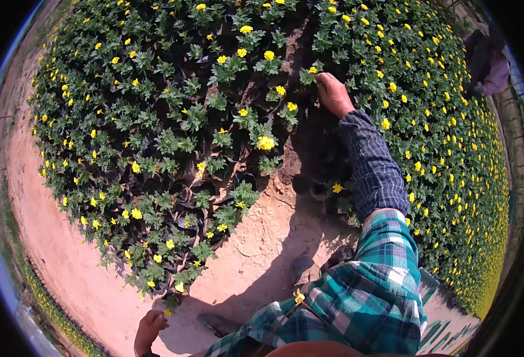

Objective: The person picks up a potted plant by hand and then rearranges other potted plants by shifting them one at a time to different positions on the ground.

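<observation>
Upper right of centre, my right hand (334,95) reaches to a small potted marigold (309,74) at the edge of the right-hand plants. Its fingers are closed at the plant; what they grip is hidden. My left hand (150,328) is low at the left, beside the bottom tip of the left group of plants, its fingers curled near a small yellow flower (167,312). Whether it holds anything is too small to tell. Between the two groups runs a strip of bare soil (290,160).
Dense marigolds in dark bags fill the left (149,143) and right (440,166) sides. Pale dry ground (256,244) lies below, with my shoes partly in shadow. Another person (491,65), in dark and purple clothing, is at the far upper right.
</observation>
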Available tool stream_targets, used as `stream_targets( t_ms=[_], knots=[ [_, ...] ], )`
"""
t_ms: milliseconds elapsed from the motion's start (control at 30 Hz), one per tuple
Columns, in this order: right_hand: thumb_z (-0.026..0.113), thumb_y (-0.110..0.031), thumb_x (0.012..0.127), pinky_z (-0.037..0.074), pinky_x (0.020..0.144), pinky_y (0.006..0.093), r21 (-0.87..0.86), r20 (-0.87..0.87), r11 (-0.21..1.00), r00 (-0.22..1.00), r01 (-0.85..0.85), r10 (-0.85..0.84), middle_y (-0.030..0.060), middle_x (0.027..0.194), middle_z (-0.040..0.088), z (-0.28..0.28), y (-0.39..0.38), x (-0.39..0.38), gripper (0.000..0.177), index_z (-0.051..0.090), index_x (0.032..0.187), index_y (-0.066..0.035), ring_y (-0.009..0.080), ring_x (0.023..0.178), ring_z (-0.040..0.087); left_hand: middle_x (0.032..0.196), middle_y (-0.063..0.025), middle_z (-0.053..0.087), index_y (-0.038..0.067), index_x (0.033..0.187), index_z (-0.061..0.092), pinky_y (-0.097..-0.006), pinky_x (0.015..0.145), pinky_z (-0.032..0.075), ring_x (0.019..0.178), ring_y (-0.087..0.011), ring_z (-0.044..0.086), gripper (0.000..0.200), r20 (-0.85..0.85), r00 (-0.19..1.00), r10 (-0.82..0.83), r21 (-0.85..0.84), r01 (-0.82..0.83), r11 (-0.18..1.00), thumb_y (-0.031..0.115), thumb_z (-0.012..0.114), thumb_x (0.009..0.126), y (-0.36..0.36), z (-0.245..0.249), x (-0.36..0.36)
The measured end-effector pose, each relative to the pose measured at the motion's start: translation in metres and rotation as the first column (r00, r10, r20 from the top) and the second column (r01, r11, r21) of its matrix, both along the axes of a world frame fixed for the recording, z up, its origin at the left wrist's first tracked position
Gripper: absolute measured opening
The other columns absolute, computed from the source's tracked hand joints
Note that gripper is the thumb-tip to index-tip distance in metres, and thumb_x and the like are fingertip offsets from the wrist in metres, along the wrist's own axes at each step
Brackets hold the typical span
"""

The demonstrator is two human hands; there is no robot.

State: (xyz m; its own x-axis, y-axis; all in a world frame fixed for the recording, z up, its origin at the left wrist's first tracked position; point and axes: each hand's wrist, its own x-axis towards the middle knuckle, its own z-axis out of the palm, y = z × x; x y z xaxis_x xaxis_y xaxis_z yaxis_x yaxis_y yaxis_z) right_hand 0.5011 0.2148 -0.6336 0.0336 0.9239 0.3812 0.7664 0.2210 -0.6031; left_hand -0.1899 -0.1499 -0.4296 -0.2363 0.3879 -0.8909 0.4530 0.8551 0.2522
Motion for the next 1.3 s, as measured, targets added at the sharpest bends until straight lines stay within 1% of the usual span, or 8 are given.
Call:
stream_targets(
  t_ms=[67,167,400,567,733,967,1133,1300],
  knots=[
    [0.056,-0.001,0.083,0.05,0.077,0.0377,-0.107,-0.315,0.973,0.922,0.203,-0.227,0.0139,0.097,0.059,-0.007,0.01,0.008,0.018,0.059,0.1,-0.008,0.0336,0.09,0.061,0.086,-0.0127,0.064,-0.002,0.107,0.055,-0.0288,0.067,0.051,0.072,-0.0197,0.066,0.025,-0.012,1.0,0.026,-0.007,-0.026,1.0,0.011,0.056,0.086,0.0,0.0,0.003],
    [0.051,0.001,0.083,0.05,0.081,0.0428,0.039,0.151,0.921,0.909,0.387,-0.389,0.0178,0.101,0.059,-0.003,0.031,0.019,0.032,0.057,0.112,-0.011,0.0364,0.095,0.06,0.087,-0.0132,0.064,-0.003,0.107,0.055,-0.0285,0.066,0.051,0.072,-0.0195,0.066,0.026,-0.037,0.998,0.051,0.001,-0.051,0.999,0.013,0.056,0.087,-0.007,-0.002,0.003],
    [0.055,-0.003,0.078,0.048,0.081,0.0458,-0.171,0.38,0.915,0.881,0.367,-0.282,0.0226,0.094,0.063,-0.022,0.073,0.035,0.019,0.06,0.096,-0.004,0.0397,0.095,0.06,0.084,-0.0117,0.063,-0.004,0.104,0.056,-0.0282,0.065,0.051,0.07,-0.0188,0.064,0.023,-0.087,0.995,0.056,0.005,-0.056,0.998,0.012,0.055,0.087,-0.028,0.007,0.007],
    [0.069,-0.014,0.079,0.053,0.065,0.0379,-0.09,-0.018,0.849,0.852,0.52,-0.524,0.017,0.084,0.066,-0.015,0.064,0.029,0.021,0.06,0.094,-0.002,0.029,0.073,0.067,0.084,-0.0101,0.061,-0.004,0.103,0.056,-0.0292,0.067,0.051,0.074,-0.0176,0.062,0.022,-0.087,0.996,0.024,0.068,-0.018,0.998,0.013,0.055,0.089,-0.053,0.015,0.022],
    [0.068,-0.012,0.085,0.051,0.052,0.0251,-0.08,-0.377,0.939,0.862,0.334,-0.339,0.0089,0.079,0.064,0.028,0.009,-0.003,0.024,0.058,0.1,0.003,0.0115,0.059,0.064,0.085,-0.0106,0.062,-0.003,0.107,0.055,-0.0302,0.07,0.05,0.076,-0.0167,0.061,0.023,-0.07,0.995,-0.071,0.031,0.073,0.997,0.012,0.056,0.09,-0.056,0.028,0.04],
    [0.066,-0.009,0.087,0.044,0.048,0.0195,-0.398,-0.152,0.909,0.986,-0.121,0.065,0.0021,0.067,0.06,0.088,-0.128,-0.113,0.013,0.058,0.093,0.0,0.0048,0.056,0.055,0.099,-0.0145,0.063,-0.001,0.113,0.056,-0.0337,0.081,0.048,0.092,-0.0215,0.06,0.031,-0.301,0.906,-0.297,0.062,0.33,0.942,0.02,0.059,0.09,-0.032,0.057,0.03],
    [0.069,-0.006,0.082,0.043,0.046,0.0256,-0.616,-0.417,0.432,0.738,-0.659,0.531,0.0042,0.065,0.056,0.114,-0.212,-0.234,0.016,0.054,0.084,-0.002,0.01,0.052,0.054,0.104,-0.0123,0.062,0.001,0.116,0.054,-0.0345,0.084,0.048,0.094,-0.0223,0.06,0.032,-0.326,0.891,-0.316,0.306,0.416,0.856,0.02,0.058,0.091,-0.029,0.085,0.038],
    [0.066,-0.006,0.075,0.05,0.058,0.0389,-0.328,-0.375,-0.118,0.014,-0.937,0.927,0.016,0.079,0.058,0.114,-0.275,-0.357,0.019,0.054,0.088,-0.001,0.035,0.064,0.06,0.1,-0.0134,0.061,0.003,0.115,0.054,-0.0361,0.08,0.049,0.089,-0.0255,0.06,0.033,-0.427,0.786,-0.448,0.307,0.592,0.745,0.024,0.059,0.09,-0.061,0.106,0.016]
  ],
)
